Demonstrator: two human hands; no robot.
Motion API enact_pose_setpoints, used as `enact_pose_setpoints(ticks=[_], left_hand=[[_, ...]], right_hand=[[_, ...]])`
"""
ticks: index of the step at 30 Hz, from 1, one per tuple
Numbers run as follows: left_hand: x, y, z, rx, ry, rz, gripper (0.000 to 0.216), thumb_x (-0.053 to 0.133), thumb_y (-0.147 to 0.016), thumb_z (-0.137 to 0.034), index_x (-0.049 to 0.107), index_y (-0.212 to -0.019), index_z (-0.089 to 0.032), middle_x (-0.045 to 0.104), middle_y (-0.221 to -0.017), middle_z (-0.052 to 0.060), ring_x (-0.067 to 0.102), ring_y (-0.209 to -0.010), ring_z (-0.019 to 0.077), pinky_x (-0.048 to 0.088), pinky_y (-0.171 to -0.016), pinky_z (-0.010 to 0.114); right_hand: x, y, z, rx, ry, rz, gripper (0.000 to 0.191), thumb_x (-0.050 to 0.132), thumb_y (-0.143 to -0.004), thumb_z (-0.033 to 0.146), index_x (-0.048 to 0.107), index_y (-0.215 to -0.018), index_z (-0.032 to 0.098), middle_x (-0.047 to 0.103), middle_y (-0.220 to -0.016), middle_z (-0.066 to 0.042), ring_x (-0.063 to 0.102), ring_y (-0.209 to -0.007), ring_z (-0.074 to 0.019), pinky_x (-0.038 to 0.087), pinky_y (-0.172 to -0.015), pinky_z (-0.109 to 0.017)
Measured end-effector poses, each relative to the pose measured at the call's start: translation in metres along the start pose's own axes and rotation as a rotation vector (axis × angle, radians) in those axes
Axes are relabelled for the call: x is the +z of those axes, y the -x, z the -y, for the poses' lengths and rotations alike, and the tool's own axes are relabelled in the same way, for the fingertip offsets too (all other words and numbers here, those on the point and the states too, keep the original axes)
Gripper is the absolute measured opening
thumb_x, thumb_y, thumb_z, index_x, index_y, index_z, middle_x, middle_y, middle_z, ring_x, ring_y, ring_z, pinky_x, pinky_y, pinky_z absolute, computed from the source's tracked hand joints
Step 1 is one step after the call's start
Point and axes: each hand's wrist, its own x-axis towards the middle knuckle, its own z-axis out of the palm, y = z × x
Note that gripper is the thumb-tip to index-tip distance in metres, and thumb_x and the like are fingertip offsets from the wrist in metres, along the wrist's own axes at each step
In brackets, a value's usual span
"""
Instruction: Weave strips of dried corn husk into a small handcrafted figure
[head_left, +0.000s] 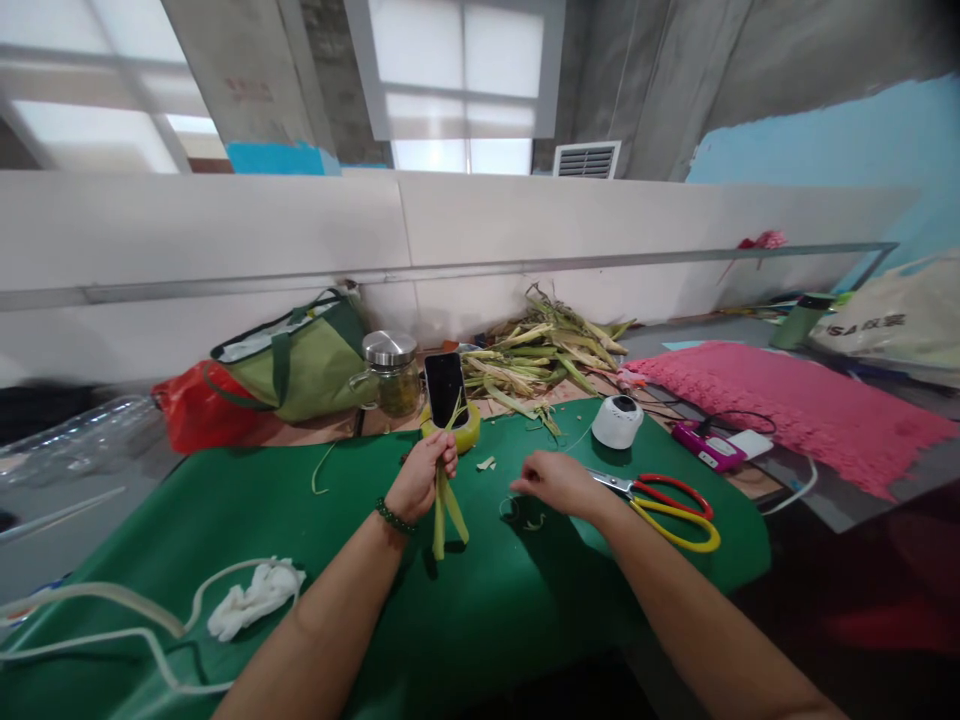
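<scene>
My left hand (426,475), with a dark bead bracelet at the wrist, is closed around a small bundle of pale green leaf strips (441,520). The strips hang below the fist, and thin ends poke out above it. My right hand (553,483) hovers low over the green mat (480,620), its fingers curled and pinched downward; whatever they hold is too small to make out. Small curled scraps (534,523) lie just below its fingertips. Scissors (660,500) with one red and one yellow handle rest beside the right wrist, blades partly behind it.
Behind the hands, a phone (445,388) leans upright on a yellow roll (466,430). Further back are a glass jug (394,380) and a heap of dried leaves (551,345). A white rounded device (617,423) stands right; crumpled tissue (255,598) and white tubing (161,655) lie left.
</scene>
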Motion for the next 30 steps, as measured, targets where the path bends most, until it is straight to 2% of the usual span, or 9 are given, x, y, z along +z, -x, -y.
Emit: enact_pose_setpoints(ticks=[4, 9, 11, 13, 15, 17, 21, 24, 30], left_hand=[[0.003, 0.003, -0.001, 0.025, -0.014, 0.033, 0.028, 0.067, -0.072, -0.034, 0.047, -0.066, -0.016, 0.041, -0.052, -0.007, 0.038, -0.045, 0.0047, 0.034, -0.045, 0.016], [0.005, 0.006, -0.004, 0.031, -0.047, 0.055, 0.032, 0.070, -0.070, -0.039, 0.049, -0.067, -0.016, 0.046, -0.057, -0.005, 0.043, -0.051, 0.0065, 0.039, -0.052, 0.018], [0.005, 0.007, -0.005, 0.026, -0.055, 0.049, 0.033, 0.071, -0.069, -0.041, 0.050, -0.068, -0.016, 0.049, -0.061, -0.004, 0.045, -0.053, 0.0072, 0.040, -0.054, 0.019], [0.005, 0.007, -0.005, 0.032, -0.052, 0.046, 0.034, 0.071, -0.069, -0.042, 0.050, -0.068, -0.016, 0.048, -0.061, -0.004, 0.043, -0.052, 0.0067, 0.038, -0.052, 0.019], [0.005, 0.007, -0.004, 0.037, -0.045, 0.049, 0.034, 0.071, -0.068, -0.043, 0.050, -0.067, -0.016, 0.045, -0.059, -0.005, 0.038, -0.049, 0.0059, 0.035, -0.049, 0.018], [0.005, 0.006, -0.004, 0.037, -0.044, 0.050, 0.033, 0.071, -0.069, -0.042, 0.051, -0.066, -0.016, 0.044, -0.058, -0.005, 0.037, -0.049, 0.0060, 0.035, -0.050, 0.019], [0.003, 0.005, -0.004, 0.056, -0.093, 0.030, 0.034, 0.071, -0.068, -0.044, 0.053, -0.065, -0.015, 0.048, -0.061, -0.003, 0.045, -0.057, 0.0086, 0.039, -0.057, 0.021], [0.004, 0.007, -0.006, 0.041, -0.125, 0.040, 0.036, 0.073, -0.065, -0.046, 0.054, -0.066, -0.015, 0.048, -0.061, -0.003, 0.046, -0.057, 0.0085, 0.039, -0.057, 0.021], [0.012, 0.016, -0.005, -0.067, -0.209, 0.209, 0.038, 0.072, -0.066, -0.047, 0.053, -0.065, -0.014, 0.042, -0.056, -0.005, 0.034, -0.046, 0.0044, 0.029, -0.045, 0.018]], right_hand=[[0.021, 0.008, 0.013, 0.053, 0.020, 0.062, 0.010, 0.060, -0.074, 0.023, 0.067, -0.069, 0.017, 0.068, -0.076, -0.011, 0.062, -0.068, -0.0211, 0.031, -0.055, -0.026], [0.038, 0.003, 0.017, 0.015, -0.088, -0.041, 0.011, 0.051, -0.078, 0.016, 0.062, -0.079, 0.015, 0.066, -0.085, -0.010, 0.060, -0.074, -0.0181, 0.035, -0.059, -0.025], [0.036, 0.001, 0.010, 0.003, -0.323, -0.114, 0.013, 0.046, -0.082, 0.021, 0.057, -0.078, 0.016, 0.063, -0.072, -0.004, 0.056, -0.065, -0.0139, 0.036, -0.057, -0.023], [0.030, 0.001, 0.003, -0.006, -0.764, -0.159, 0.016, 0.045, -0.083, 0.030, 0.051, -0.074, 0.018, 0.055, -0.059, 0.002, 0.047, -0.048, -0.0100, 0.034, -0.048, -0.022], [0.022, 0.004, -0.001, 0.002, -1.202, -0.154, 0.022, 0.050, -0.079, 0.041, 0.045, -0.073, 0.020, 0.053, -0.055, 0.005, 0.035, -0.037, -0.0067, 0.028, -0.040, -0.021], [0.014, 0.007, 0.000, 0.014, -1.412, -0.117, 0.028, 0.055, -0.075, 0.045, 0.041, -0.073, 0.021, 0.053, -0.054, 0.007, 0.029, -0.034, -0.0045, 0.023, -0.036, -0.019], [0.012, 0.011, 0.011, -0.006, -1.385, -0.141, 0.028, 0.060, -0.073, 0.042, 0.043, -0.071, 0.020, 0.040, -0.044, 0.011, 0.027, -0.034, -0.0035, 0.021, -0.034, -0.017], [0.021, 0.010, 0.024, -0.044, -1.218, -0.093, 0.021, 0.059, -0.076, 0.037, 0.048, -0.074, 0.018, 0.043, -0.046, 0.010, 0.033, -0.036, -0.0041, 0.026, -0.036, -0.017], [0.021, -0.008, 0.037, -0.063, -1.236, -0.096, 0.033, 0.061, -0.075, 0.037, 0.057, -0.100, 0.017, 0.044, -0.046, 0.010, 0.035, -0.037, -0.0055, 0.027, -0.038, -0.018]])
